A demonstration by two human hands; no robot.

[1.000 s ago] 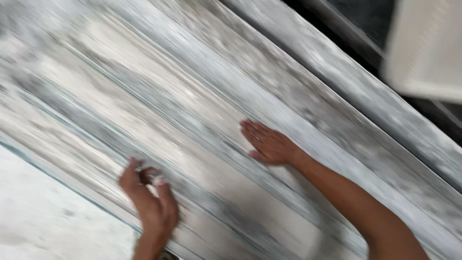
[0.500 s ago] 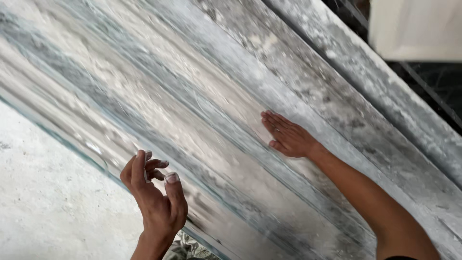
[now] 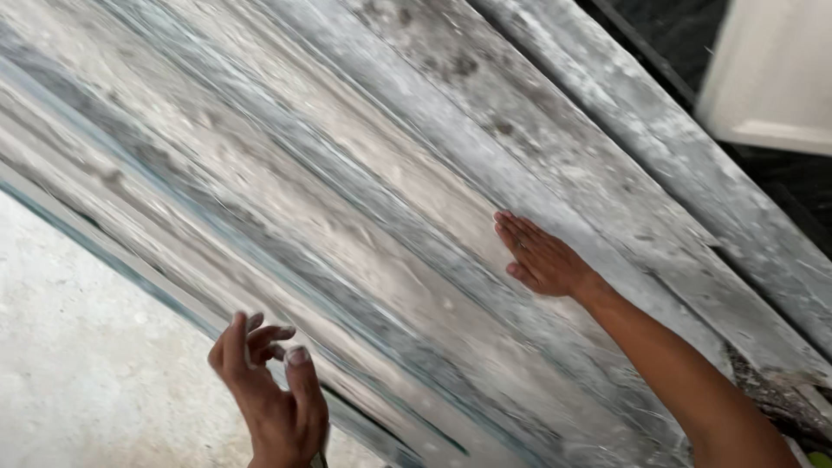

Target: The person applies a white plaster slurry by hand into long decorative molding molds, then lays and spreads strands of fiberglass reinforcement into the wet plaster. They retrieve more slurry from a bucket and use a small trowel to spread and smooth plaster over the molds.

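Head view, looking down a stack of dusty grey slabs (image 3: pixel 364 217) that leaned across the frame from upper left to lower right. The right hand (image 3: pixel 542 258) lay flat on the top slab's face near mid-frame, fingers together and extended, clamped on nothing; over the preceding second it had kept this flat contact with the slab. The left hand (image 3: pixel 270 397) had come off the slabs' lower edge: it was now raised just clear of that edge, over the pale floor (image 3: pixel 87 373), its fingers loosely curled and slightly apart, holding nothing that could be made out. A judgement: the slab now rested against the stack, steadied by the right palm alone. A white panel (image 3: pixel 771 78) stood beyond the slabs' upper edge.
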